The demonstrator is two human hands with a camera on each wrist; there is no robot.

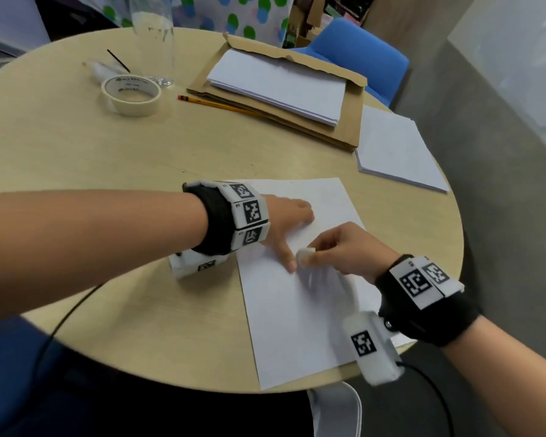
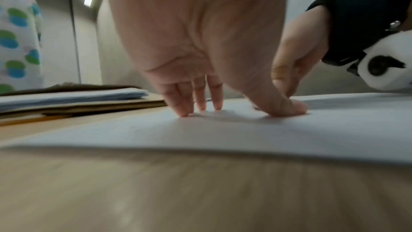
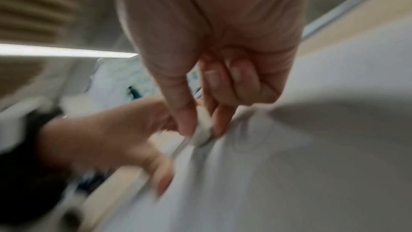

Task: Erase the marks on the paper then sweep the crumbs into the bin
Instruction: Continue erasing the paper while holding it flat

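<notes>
A white sheet of paper (image 1: 297, 310) lies on the round wooden table (image 1: 108, 152) near its front edge. My left hand (image 1: 289, 220) lies flat on the sheet with straight fingers (image 2: 201, 101) and thumb spread, pressing it down. My right hand (image 1: 338, 247) pinches a small white eraser (image 1: 304, 256) between thumb and fingers, with its tip on the paper right beside my left thumb. In the right wrist view the eraser (image 3: 201, 134) is blurred against the paper (image 3: 289, 165). No marks or crumbs can be made out, and no bin is in view.
A roll of masking tape (image 1: 131, 94), a pencil (image 1: 218, 105) and a clear tall glass (image 1: 153, 36) are at the back. A paper stack on a cardboard folder (image 1: 278, 86) and another stack (image 1: 397, 152) sit back right. A blue chair (image 1: 356, 55) stands behind the table.
</notes>
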